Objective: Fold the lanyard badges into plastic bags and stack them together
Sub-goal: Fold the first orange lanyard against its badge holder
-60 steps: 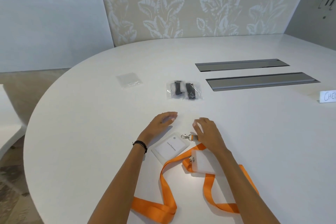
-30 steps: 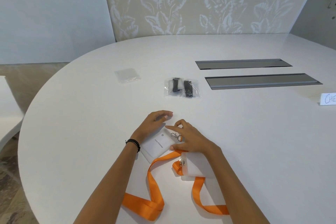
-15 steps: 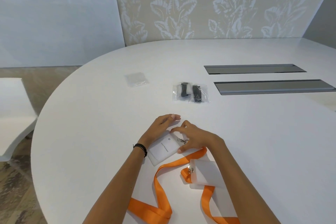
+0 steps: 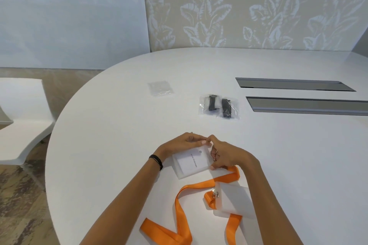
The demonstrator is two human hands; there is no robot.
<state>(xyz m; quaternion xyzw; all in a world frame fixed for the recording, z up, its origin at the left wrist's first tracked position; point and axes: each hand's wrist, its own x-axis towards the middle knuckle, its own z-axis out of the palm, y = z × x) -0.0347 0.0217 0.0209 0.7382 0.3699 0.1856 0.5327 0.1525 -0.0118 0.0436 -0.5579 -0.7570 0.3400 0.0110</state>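
Observation:
A clear badge holder with a white name card (image 4: 190,163) lies on the white table (image 4: 111,131) in front of me. My left hand (image 4: 184,143) pinches its far edge. My right hand (image 4: 227,155) grips its right side, where the metal clip (image 4: 214,156) of an orange lanyard (image 4: 191,189) sits. A second frosted badge holder (image 4: 233,201) with its own orange lanyard (image 4: 232,226) lies nearer me under my right forearm. Two plastic bags with folded black lanyards (image 4: 219,106) rest side by side further out. An empty plastic bag (image 4: 160,88) lies to their left.
Two grey cable-slot covers (image 4: 294,84) are set into the table at the right. A white chair (image 4: 18,113) stands off the table's left edge. A leaf-patterned wall panel (image 4: 239,6) stands behind the table.
My right hand has moved left from the loose clip onto the badge holder's right side, and the fingertips of both hands now meet at its far edge. The view has shifted slightly.

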